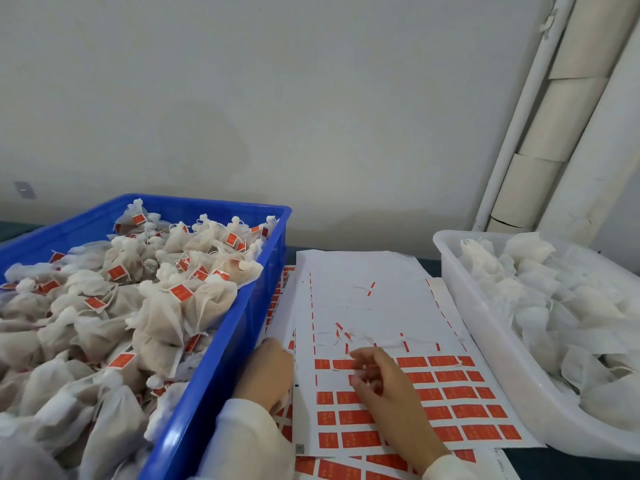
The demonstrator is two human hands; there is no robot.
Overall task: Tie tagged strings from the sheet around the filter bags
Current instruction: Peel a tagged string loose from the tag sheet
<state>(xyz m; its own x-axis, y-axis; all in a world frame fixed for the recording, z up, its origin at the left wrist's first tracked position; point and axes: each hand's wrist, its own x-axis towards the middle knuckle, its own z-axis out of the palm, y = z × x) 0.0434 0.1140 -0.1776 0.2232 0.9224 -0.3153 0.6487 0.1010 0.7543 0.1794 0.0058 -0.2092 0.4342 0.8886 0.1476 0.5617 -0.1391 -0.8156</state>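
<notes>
in the blue crate (221, 341), tagged filter bags (156, 306); white tub (485, 317), untagged.

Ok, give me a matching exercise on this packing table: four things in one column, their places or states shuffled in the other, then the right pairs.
Things
1. blue crate
2. white tub
3. sheet
4. right hand

Places or states
A. lies flat between the two containers, upper rows already stripped
B. on the left, piled with bags bearing red tags
C. over the rows of red tags, fingers curled at a tag
D. on the right, holds white bags with no tags

Pairs: 1-B, 2-D, 3-A, 4-C
</notes>
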